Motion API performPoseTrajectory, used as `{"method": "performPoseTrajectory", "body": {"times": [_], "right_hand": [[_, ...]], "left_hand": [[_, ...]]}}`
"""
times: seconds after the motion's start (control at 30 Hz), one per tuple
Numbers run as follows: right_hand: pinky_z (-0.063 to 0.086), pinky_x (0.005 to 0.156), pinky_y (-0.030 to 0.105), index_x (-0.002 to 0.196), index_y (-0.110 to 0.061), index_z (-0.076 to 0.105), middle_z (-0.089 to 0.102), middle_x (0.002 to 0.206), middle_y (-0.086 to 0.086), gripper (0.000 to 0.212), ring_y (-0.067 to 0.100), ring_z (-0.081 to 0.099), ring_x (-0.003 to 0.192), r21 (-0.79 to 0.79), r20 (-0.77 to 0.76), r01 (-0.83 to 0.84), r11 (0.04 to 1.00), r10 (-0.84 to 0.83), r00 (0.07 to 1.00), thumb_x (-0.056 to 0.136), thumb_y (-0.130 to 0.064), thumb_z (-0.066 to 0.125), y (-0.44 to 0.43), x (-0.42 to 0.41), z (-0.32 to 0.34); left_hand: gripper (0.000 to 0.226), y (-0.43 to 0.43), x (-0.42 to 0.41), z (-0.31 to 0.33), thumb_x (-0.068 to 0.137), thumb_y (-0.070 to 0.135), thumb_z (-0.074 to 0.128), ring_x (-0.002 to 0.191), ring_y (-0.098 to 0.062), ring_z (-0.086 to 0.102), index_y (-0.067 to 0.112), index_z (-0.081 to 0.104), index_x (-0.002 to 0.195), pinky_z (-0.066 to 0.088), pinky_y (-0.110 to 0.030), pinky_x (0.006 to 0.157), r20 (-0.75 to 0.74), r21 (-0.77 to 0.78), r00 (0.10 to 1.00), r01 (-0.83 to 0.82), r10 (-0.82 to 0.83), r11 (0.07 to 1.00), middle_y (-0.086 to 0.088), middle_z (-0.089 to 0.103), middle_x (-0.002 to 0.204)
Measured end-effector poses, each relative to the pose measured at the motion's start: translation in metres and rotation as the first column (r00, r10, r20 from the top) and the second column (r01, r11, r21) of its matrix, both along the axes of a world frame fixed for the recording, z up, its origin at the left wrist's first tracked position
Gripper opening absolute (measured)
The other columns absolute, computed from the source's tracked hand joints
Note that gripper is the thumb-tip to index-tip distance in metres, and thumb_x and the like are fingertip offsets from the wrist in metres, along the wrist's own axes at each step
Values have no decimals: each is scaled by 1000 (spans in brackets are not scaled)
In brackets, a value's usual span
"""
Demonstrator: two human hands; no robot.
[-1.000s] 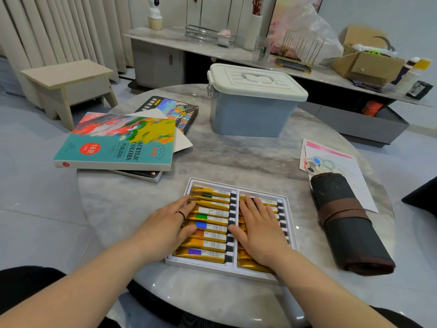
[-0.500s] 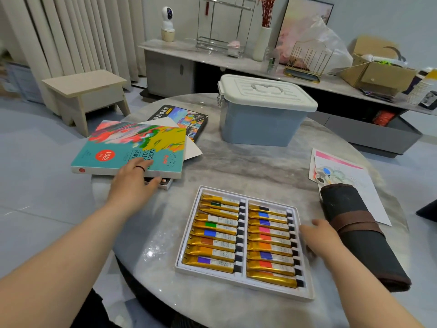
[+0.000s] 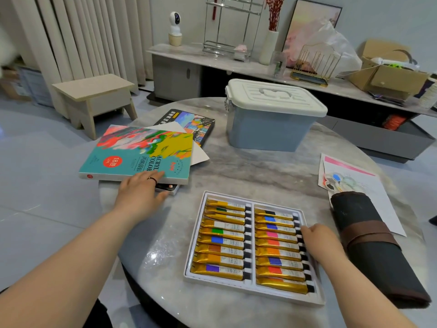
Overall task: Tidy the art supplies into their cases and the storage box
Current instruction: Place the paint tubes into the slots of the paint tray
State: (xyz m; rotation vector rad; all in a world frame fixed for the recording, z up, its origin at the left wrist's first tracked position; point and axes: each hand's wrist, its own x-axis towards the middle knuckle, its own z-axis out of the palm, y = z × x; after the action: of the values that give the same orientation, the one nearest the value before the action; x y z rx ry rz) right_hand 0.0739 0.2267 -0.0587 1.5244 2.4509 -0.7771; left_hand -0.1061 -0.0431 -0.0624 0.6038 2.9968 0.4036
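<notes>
Evidently the lid (image 3: pixel 139 152) – light, stiff card – wants an edge grip: left hand (image 3: pixel 139 197) lies open on it, right hand (image 3: pixel 318 242) rests loosely curled on the tray (image 3: pixel 196 235), gripping nothing.

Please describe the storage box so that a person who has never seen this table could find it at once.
On the round marble table, look at the far side, beyond the open tray of paint tubes. The storage box stands there: pale blue, with a closed white lid and handle. It is the only tall thing on the table; the rest lies flat.

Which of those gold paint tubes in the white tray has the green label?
The gold tube with the bright green band has it: left column of the white plastic tray, fifth from the far end. Its neighbours there show white and blue bands.
</notes>
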Motion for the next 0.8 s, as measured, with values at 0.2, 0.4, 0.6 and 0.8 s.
{"method": "performPoseTrajectory", "body": {"times": [0.2, 0.4, 0.6, 0.8], "right_hand": [[40, 70, 31, 109, 1, 55, 53, 79, 9, 33, 23, 52, 80, 92, -26, 14, 996, -12, 1000, 100, -24, 36, 16, -1, -1], [42, 70, 32, 97, 3, 56, 56, 83, 14, 32, 27, 54, 79, 161, -87, -7, 987, 21, 996, 100, -20, 34, 31, -6, -5], [36, 74, 30, 106, 7, 57, 60, 96, 21, 32, 25, 46, 81, 82, -103, 37, 996, -29, 994, 99, -14, 34, 41, -13, 0], [44, 76, 33, 111, 6, 56, 60, 105, 21, 27, 32, 58, 94, 212, -3, -9, 977, 10, 1000, 97, -5, 36, 34, -13, -3]], "left_hand": [[51, -1, 11, 14, 94, 42, 41, 132, -20, 34, 27, 31, 142, 18, -30, 110, -57, -117, 997, 52, -59, 992, 3, 40, 144], [38, -9, 12, 29, 92, 34, 49, 120, -21, 49, 23, 53, 128, 37, -29, 98, 61, 72, 997, 46, -50, 996, 0, 57, 129], [43, 28, 25, 19, 88, 32, 58, 125, -16, 46, 19, 52, 129, 33, -26, 103, 186, 273, 977, 51, -104, 961, 1, 51, 135], [50, 64, 55, 2, 93, 34, 50, 114, -13, 53, 18, 38, 138, 40, -24, 96, 395, 276, 905, 48, -159, 960, 1, 55, 126]]}}
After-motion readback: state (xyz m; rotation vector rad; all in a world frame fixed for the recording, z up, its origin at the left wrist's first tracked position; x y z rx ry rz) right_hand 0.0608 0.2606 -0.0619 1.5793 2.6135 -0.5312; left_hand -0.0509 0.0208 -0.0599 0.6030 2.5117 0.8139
